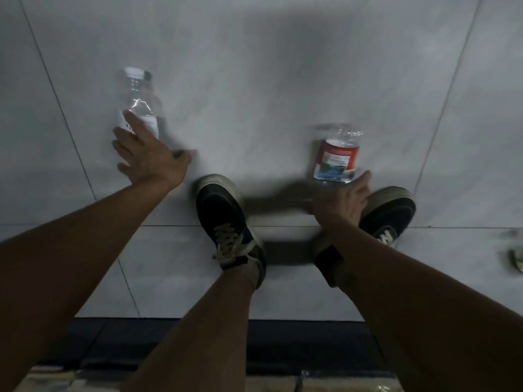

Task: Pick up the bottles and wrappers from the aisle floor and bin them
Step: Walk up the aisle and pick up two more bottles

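Observation:
A clear plastic bottle [140, 101] with a white cap lies on the grey tiled floor at the left. My left hand [147, 157] reaches over its lower end with fingers spread, touching the label part. A second, crushed clear bottle [335, 154] with a red, white and blue label lies at the right. My right hand [343, 200] is just below it, with fingertips at its near edge and fingers extended.
My two dark sneakers [223, 216] [387, 213] stand on the tiles between and below the bottles. A small greenish piece of litter [516, 260] lies at the far right edge. A dark strip and shelf edge [198, 349] run along the bottom.

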`<state>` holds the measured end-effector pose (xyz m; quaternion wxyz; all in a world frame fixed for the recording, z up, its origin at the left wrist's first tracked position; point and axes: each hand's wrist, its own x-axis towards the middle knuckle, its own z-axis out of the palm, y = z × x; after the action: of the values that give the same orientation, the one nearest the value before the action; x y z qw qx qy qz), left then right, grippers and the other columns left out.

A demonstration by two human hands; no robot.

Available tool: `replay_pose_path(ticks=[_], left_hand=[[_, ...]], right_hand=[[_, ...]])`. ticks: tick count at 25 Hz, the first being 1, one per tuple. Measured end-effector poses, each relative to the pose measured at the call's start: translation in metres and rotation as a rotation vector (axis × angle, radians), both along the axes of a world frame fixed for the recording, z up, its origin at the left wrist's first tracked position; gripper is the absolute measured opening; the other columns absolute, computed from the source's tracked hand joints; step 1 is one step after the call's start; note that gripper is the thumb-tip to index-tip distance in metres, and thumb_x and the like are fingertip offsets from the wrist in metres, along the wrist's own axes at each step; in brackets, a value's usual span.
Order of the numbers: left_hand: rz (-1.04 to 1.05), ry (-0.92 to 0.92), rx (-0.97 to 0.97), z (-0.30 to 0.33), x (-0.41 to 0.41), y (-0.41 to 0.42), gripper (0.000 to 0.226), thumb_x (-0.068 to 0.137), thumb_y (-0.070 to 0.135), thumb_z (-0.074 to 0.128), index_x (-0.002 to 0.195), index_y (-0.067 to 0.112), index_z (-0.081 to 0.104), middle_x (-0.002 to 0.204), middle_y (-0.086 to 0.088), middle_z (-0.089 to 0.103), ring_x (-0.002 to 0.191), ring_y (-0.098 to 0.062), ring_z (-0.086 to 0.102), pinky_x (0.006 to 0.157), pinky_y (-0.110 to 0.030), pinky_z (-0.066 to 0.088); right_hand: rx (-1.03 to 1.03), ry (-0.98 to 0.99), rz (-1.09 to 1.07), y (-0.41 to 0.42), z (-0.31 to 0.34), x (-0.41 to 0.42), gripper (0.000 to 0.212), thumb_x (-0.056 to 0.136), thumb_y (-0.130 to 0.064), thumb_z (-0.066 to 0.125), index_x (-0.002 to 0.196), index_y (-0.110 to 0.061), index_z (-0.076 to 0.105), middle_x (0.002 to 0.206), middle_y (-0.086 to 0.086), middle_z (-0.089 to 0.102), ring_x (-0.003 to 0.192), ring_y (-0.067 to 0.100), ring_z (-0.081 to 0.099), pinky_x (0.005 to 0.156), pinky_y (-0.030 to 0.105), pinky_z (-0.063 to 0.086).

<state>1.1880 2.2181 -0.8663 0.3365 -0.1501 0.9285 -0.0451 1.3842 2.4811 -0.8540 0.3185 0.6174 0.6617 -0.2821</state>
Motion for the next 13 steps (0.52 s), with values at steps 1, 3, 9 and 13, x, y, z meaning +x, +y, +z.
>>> replay_pose_path(ticks=[1, 3, 9, 13], left_hand=[[0.023, 0.069, -0.032, -0.013, -0.002, 0.0, 0.125, 0.078, 0.057, 0.075, 0.161, 0.013, -0.008, 0.165, -0.021, 0.014, 0.15, -0.041, 0.02, 0.112, -0.065, 0.029], [0.046, 0.227, -0.092, -0.025, -0.005, -0.003, 0.105, 0.087, 0.042, 0.068, 0.162, 0.012, 0.0, 0.156, -0.019, 0.032, 0.139, -0.038, 0.039, 0.105, -0.058, 0.04], [0.03, 0.082, 0.161, 0.033, 0.003, -0.018, 0.079, 0.08, 0.024, 0.063, 0.148, 0.028, 0.022, 0.114, -0.02, 0.065, 0.112, -0.045, 0.057, 0.095, -0.054, 0.047], [0.163, -0.139, 0.271, 0.119, 0.02, -0.007, 0.07, 0.074, 0.026, 0.065, 0.14, 0.02, 0.043, 0.126, -0.019, 0.059, 0.117, -0.042, 0.055, 0.095, -0.043, 0.047]], right_hand=[[0.03, 0.007, 0.006, 0.002, -0.013, 0.001, 0.111, 0.077, -0.033, 0.083, 0.155, -0.026, 0.004, 0.153, 0.02, 0.026, 0.14, 0.042, 0.032, 0.114, 0.059, 0.036], [0.104, 0.025, 0.04, 0.005, -0.027, 0.001, 0.102, 0.076, -0.029, 0.081, 0.151, -0.018, 0.013, 0.142, 0.02, 0.034, 0.132, 0.043, 0.038, 0.109, 0.059, 0.04], [-0.02, 0.125, 0.217, -0.008, 0.023, -0.002, 0.104, 0.073, -0.03, 0.085, 0.149, -0.02, 0.014, 0.129, 0.016, 0.04, 0.115, 0.037, 0.05, 0.102, 0.052, 0.049], [-0.184, 0.058, 0.282, -0.017, 0.123, -0.015, 0.096, 0.069, -0.039, 0.088, 0.137, -0.026, 0.022, 0.125, 0.01, 0.043, 0.108, 0.031, 0.056, 0.093, 0.048, 0.055]])
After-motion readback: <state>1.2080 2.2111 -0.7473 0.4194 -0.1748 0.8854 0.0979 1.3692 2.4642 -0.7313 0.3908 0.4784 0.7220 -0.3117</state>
